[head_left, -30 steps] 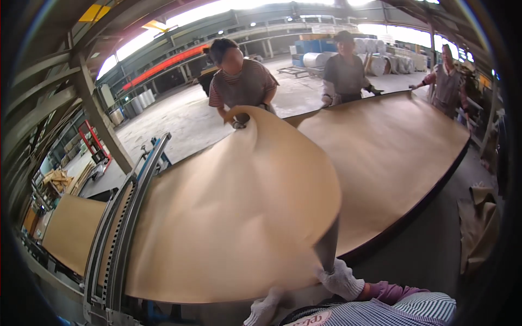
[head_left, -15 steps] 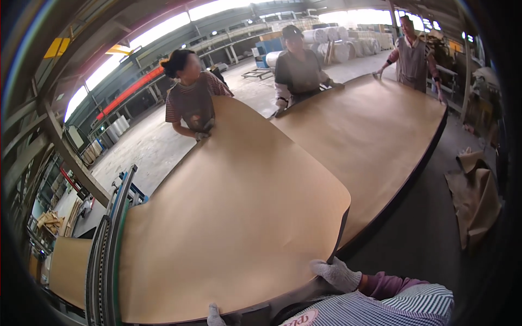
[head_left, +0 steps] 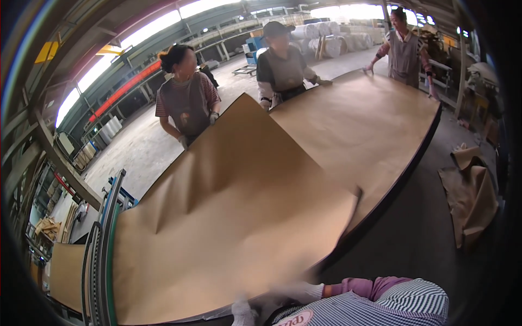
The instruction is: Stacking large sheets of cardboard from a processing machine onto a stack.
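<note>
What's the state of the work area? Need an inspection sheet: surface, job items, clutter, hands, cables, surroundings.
Surface: covered by the sheets; what bears them cannot be told.
Job items: front brown sheet, far corner peaked, creased; back brown sheet, lying mostly flat with slight ripples.
Clutter: crumpled brown sheet at right.
Hands: left hand, white glove, at the front sheet's near edge; right hand, also gloved, blurred, by that edge; grip cannot be told on either.
Cables: nothing seen for certain.
Surroundings: metal rail at left; three co-workers beyond the sheets; white rolls in the background.
</note>
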`<state>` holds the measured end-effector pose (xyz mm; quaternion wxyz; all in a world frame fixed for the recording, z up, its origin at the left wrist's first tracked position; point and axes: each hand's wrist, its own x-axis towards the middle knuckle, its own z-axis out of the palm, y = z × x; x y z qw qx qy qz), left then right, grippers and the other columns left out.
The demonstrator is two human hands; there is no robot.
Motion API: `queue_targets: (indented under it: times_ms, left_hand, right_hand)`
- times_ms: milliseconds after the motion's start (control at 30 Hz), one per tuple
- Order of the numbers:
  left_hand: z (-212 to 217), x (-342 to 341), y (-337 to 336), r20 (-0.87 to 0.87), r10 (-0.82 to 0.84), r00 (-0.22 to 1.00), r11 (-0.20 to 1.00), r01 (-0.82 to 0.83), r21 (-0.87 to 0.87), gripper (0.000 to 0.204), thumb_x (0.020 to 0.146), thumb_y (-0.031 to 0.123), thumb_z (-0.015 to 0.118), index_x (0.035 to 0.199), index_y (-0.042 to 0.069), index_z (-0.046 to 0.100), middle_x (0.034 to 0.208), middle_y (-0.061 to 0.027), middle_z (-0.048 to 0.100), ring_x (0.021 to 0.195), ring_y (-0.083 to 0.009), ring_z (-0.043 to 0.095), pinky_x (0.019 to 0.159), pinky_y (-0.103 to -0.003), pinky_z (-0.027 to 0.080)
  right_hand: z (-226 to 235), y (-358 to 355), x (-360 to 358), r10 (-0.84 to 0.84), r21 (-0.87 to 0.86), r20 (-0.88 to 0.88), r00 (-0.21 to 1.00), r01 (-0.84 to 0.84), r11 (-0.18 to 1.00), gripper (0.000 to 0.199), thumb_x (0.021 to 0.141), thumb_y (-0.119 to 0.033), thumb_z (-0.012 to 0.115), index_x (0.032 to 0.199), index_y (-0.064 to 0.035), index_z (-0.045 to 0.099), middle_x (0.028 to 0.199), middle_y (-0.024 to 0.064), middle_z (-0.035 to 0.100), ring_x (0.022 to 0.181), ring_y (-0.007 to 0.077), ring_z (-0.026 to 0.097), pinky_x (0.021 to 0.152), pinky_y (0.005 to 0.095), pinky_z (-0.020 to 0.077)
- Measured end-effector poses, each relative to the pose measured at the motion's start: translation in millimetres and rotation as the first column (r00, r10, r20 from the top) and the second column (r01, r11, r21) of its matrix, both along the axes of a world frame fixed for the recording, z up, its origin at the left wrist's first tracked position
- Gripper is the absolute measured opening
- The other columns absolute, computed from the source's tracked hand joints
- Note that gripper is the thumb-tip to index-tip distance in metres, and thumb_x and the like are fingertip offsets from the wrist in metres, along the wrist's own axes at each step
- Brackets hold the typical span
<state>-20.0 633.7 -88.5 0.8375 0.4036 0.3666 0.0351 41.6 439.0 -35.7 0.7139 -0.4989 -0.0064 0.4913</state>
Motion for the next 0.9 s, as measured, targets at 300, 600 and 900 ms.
queue_targets:
  times_ms: [300, 600, 900]
  left_hand:
    - [11.6, -44.5, 60.6, 0.063, 0.267, 0.962, 0.964, -0.267, -0.007, 0.036, 0.092, 0.045, 0.048, 0.097, 0.01, 0.058, 0.068, -0.0047, 0.058, 0.048, -0.0138, 0.049, 0.041, -0.025, 0.041]
    - [-19.0, -50.3, 58.0, -0.073, 0.098, 0.993, 0.994, -0.095, 0.046, 0.036, 0.093, 0.041, 0.048, 0.109, 0.009, 0.053, 0.083, -0.0079, 0.06, 0.055, -0.0187, 0.052, 0.043, -0.028, 0.043]
    - [-18.0, -49.3, 44.3, 0.027, 0.101, 0.995, 0.992, -0.103, 0.074, 0.05, 0.093, 0.047, 0.046, 0.12, 0.006, 0.049, 0.103, -0.0144, 0.059, 0.089, -0.03, 0.057, 0.076, -0.042, 0.048]
  right_hand:
    - [15.1, -59.4, 18.5, -0.109, -0.232, 0.331, 0.937, 0.193, 0.953, 0.033, 0.085, -0.007, 0.047, 0.117, -0.0031, 0.056, 0.111, 0.017, 0.06, 0.102, 0.0283, 0.059, 0.084, 0.0329, 0.049]
    - [-10.0, -97.0, 3.1, -0.38, -0.034, 0.065, 0.923, 0.382, 0.923, 0.04, 0.093, -0.037, 0.055, 0.109, -0.0013, 0.062, 0.1, 0.0066, 0.063, 0.087, 0.0137, 0.059, 0.078, 0.0274, 0.0486]
    - [15.9, -6.3, 2.2, -0.036, 0.247, 0.147, 0.989, -0.001, 0.969, 0.036, 0.094, -0.041, 0.049, 0.101, -0.008, 0.062, 0.086, 0.0012, 0.062, 0.069, 0.0093, 0.055, 0.061, 0.0235, 0.0457]
